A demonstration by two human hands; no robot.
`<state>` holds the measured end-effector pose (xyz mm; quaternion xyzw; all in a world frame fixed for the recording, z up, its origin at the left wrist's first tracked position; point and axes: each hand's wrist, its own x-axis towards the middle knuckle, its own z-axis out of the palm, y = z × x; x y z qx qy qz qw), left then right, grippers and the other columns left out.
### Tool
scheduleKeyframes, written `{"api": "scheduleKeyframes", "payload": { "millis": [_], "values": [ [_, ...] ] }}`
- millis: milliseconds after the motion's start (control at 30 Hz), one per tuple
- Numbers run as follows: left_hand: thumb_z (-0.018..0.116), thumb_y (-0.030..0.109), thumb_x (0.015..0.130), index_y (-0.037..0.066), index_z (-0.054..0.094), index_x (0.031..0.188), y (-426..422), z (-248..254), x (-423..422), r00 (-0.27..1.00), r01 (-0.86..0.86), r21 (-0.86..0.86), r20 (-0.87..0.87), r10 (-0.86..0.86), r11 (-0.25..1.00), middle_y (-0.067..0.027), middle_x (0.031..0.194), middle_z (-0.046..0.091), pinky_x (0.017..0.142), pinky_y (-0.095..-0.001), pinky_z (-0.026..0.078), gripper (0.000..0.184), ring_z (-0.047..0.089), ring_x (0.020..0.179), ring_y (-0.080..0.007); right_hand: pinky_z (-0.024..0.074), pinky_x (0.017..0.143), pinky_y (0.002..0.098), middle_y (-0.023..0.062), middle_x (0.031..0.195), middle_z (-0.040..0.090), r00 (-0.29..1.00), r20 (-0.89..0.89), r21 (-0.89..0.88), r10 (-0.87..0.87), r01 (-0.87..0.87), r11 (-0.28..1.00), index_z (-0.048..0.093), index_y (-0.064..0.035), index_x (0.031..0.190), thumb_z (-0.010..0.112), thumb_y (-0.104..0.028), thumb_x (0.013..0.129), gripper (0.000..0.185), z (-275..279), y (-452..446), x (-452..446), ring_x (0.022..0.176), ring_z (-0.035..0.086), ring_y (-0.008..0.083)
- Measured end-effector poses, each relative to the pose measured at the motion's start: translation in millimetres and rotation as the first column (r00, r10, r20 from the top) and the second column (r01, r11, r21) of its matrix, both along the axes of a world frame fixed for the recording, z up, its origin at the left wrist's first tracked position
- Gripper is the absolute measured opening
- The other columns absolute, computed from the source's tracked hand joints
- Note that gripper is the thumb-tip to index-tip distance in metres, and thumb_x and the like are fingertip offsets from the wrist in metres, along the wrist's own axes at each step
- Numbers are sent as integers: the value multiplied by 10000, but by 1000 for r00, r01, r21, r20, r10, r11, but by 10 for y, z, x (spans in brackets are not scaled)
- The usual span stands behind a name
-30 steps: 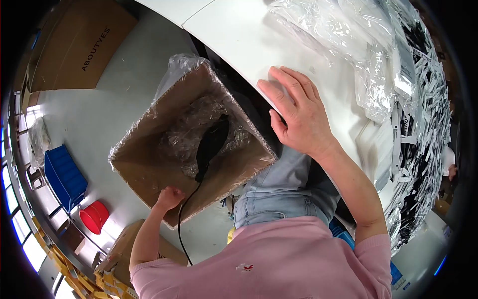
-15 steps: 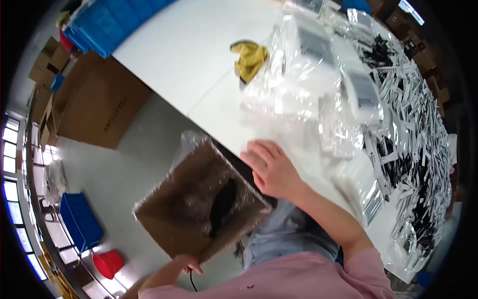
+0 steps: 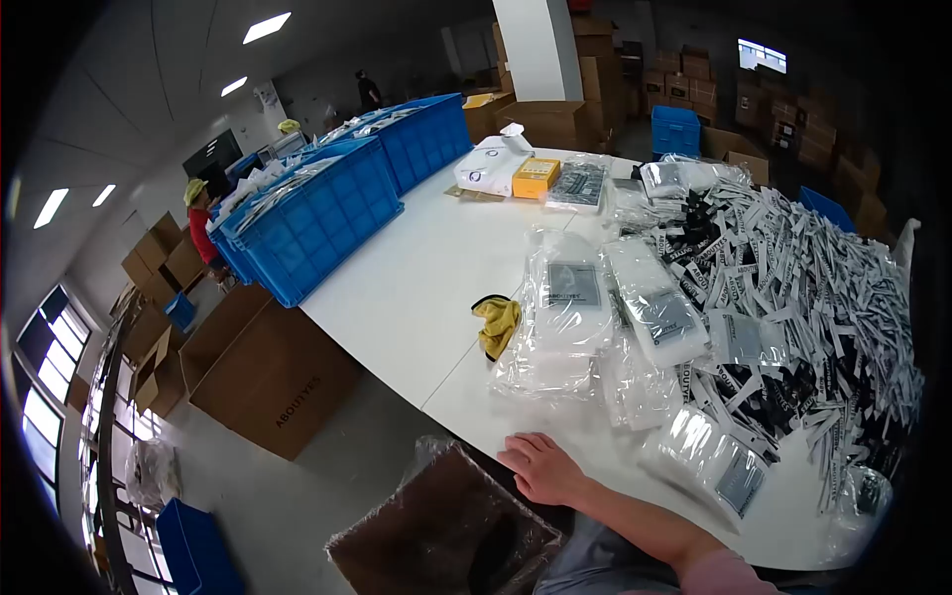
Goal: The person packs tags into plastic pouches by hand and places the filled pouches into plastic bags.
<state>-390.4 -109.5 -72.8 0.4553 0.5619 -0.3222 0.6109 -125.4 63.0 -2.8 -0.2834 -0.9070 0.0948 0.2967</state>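
My right hand (image 3: 539,469) rests on the near edge of the white table (image 3: 397,357), fingers spread and holding nothing. Below it stands an open cardboard box (image 3: 436,526) lined with clear plastic, its inside dark. My left hand is out of view. Clear bags of white packets (image 3: 570,307) lie on the table beyond my right hand, beside a yellow and black cloth item (image 3: 497,324). Another clear packet (image 3: 709,464) lies to the right, next to a large heap of black and white printed strips (image 3: 793,297).
Blue crates (image 3: 317,213) stand along the table's far left edge. A yellow box (image 3: 535,178) and a white package (image 3: 493,164) sit at the back. A large carton (image 3: 273,382) stands on the floor. A person in red (image 3: 201,228) is beyond the crates.
The view has tilted up from the box toward the table and room. My left hand has dropped out of view; my right hand stays at the table edge.
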Motion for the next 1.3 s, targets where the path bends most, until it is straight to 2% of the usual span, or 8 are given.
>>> {"api": "scheduleKeyframes", "payload": {
  "millis": [100, 200, 267, 467, 500, 700, 933, 1300],
  "values": [
    [714, 383, 706, 75, 575, 859, 73, 141, 92, 1000, -8, 63, 17, 7, 998, -50, 712, 568, 560, -295, 497, 371, 572, 616, -155, 349, 972, 395, 111, 1143, 515, 998, -60, -60, -13, 9, 998, 546, -94, 1059, 583, -129, 740, 323, 11, -75, 120, 1120, 460, 272],
    [712, 375, 708, 75, 577, 863, 120, 240, 178, 999, -16, 113, 38, 11, 993, -51, 714, 570, 563, -296, 497, 364, 573, 620, -157, 407, 918, 375, 84, 1077, 568, 981, -121, -229, 154, -178, 957, 573, -87, 1035, 587, -139, 778, 263, 109, -135, 372, 1051, 520, 254],
    [711, 370, 710, 75, 578, 866, 156, 288, 226, 999, -22, 143, 50, 15, 989, -51, 715, 570, 565, -296, 497, 359, 573, 622, -158, 470, 831, 350, 59, 1011, 606, 946, -286, -560, 149, -292, 776, 594, -81, 1023, 588, -123, 803, 224, 612, -287, 661, 958, 578, 242],
    [707, 353, 714, 75, 581, 874, 293, 406, 384, 996, -24, 218, 90, 4, 976, -53, 720, 573, 570, -296, 496, 345, 576, 629, -163, 536, 618, 316, 125, 925, 620, 940, -340, 17, -43, 52, 999, 589, -25, 1008, 669, -84, 741, 284, 2077, -825, 1637, 723, 637, 235],
    [706, 351, 715, 75, 582, 875, 320, 422, 411, 995, -24, 228, 97, 2, 973, -54, 720, 573, 570, -297, 496, 342, 576, 630, -164, 535, 592, 319, 123, 913, 623, 840, -542, 85, -16, 74, 994, 590, -25, 978, 681, -80, 725, 275, 2208, -975, 1704, 688, 635, 235],
    [703, 334, 719, 76, 585, 883, 424, 550, 570, 989, -23, 289, 143, -19, 957, -56, 725, 576, 575, -297, 495, 328, 578, 637, -168, 531, 589, 313, 122, 908, 624, 841, -484, 707, 244, 211, 675, 592, -24, 974, 675, -70, 725, 267, 2852, -1426, 1936, 686, 631, 231],
    [698, 315, 724, 76, 589, 893, 458, 677, 753, 979, -37, 355, 202, -37, 934, -58, 730, 579, 581, -298, 494, 313, 580, 645, -174, 526, 587, 307, 120, 902, 624, 871, -321, 892, 373, 145, 428, 595, -22, 968, 669, -58, 724, 258, 3161, -1605, 1977, 682, 627, 227],
    [692, 285, 732, 77, 595, 908, 631, 879, 1208, 941, -78, 486, 325, -98, 871, -62, 738, 584, 590, -299, 493, 290, 584, 658, -182, 517, 583, 297, 117, 893, 625, 926, -224, 938, 306, 119, 327, 599, -20, 960, 659, -40, 724, 245, 3469, -1967, 2255, 677, 620, 219]
  ]
}}
